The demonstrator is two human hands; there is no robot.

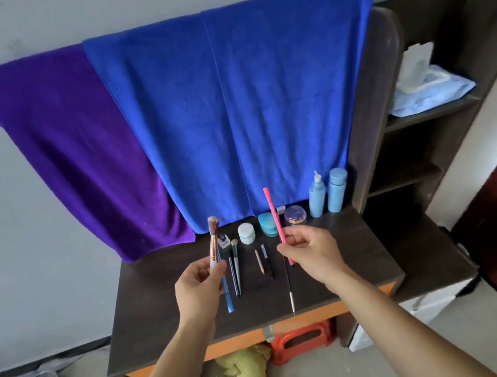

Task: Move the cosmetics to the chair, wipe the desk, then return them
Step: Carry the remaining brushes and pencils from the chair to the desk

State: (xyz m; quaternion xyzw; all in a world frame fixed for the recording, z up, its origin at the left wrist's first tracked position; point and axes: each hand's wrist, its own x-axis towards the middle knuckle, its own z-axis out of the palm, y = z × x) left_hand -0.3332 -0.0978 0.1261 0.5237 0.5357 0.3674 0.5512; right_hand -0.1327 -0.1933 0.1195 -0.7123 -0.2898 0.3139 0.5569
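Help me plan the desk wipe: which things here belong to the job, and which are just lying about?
Job: makeup brush in left hand, pink pencil in right hand, white jar, teal case, blue pump bottle, blue capped bottle, desk.
Lying about: purple towel, blue towel, yellow toy.

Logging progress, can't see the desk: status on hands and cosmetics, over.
Left hand grips powder brush. Right hand pinches pink pencil. Jars, two blue bottles, small brushes on desk. No obstruction seen.
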